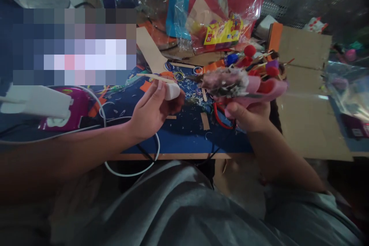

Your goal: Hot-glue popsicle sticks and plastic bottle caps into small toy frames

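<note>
My left hand (154,105) is closed around a small white rounded piece (173,91). A thin wooden stick (154,78) lies across the top of it, by my thumb and fingertips. In my right hand (250,115) is a pink glue gun (245,86), its front coated with grey-white fluff and its narrow tip pointing left toward the white piece. The tip and the piece are apart. Beneath the glue gun, red-handled scissors (223,117) rest on the blue tabletop (184,138), partly covered by my hand.
Paper scraps and rubber bands (178,75) litter the table. A magenta box with a white plug (66,111) stands left, its white cable (157,150) looping over the front edge. Cardboard (308,111) lies right. Plastic bags with a yellow label (223,30) are behind; a blurred patch hides the upper left.
</note>
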`<state>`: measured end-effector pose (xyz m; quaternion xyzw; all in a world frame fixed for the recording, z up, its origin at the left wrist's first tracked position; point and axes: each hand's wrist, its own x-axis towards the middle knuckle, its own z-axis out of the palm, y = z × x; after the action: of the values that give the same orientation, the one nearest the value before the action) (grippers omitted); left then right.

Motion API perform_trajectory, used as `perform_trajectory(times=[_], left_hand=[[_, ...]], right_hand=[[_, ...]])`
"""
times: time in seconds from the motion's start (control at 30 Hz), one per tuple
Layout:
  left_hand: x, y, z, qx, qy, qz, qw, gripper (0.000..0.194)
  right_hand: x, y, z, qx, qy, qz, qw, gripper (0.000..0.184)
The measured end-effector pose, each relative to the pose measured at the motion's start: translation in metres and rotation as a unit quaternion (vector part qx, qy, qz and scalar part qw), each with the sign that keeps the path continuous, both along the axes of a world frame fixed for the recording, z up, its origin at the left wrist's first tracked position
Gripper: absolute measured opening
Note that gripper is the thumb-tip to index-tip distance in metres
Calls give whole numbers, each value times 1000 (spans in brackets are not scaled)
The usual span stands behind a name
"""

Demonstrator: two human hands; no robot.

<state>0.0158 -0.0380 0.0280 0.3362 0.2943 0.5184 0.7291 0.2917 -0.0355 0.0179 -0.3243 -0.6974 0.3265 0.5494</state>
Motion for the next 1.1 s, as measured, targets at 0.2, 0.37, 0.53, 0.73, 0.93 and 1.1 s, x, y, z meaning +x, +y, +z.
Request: perform_trajectory(times=[0.2, 0.37, 0.53, 0.73, 0.93, 1.1], left_hand=[[4, -7, 5, 19, -13, 4, 1000, 43], [4, -12, 7, 51, -56, -29, 997, 37], [4, -14, 13, -3, -60, -53, 997, 29], [3, -18, 13, -16, -47, -53, 997, 29], [1, -19, 8, 36, -37, -66, 996, 34], [0, -20, 5, 35, -26, -72, 996, 37]], right_hand=[[3, 7, 2, 159, -208, 2, 965, 28], [-10, 9, 7, 228, -197, 25, 953, 16], [-19, 7, 6, 252, -149, 28, 956, 14], [-20, 10, 8, 277, -162, 18, 947, 16], [-16, 8, 14, 248, -194, 45, 948, 7], [-17, 4, 16, 233, -180, 64, 954, 7]])
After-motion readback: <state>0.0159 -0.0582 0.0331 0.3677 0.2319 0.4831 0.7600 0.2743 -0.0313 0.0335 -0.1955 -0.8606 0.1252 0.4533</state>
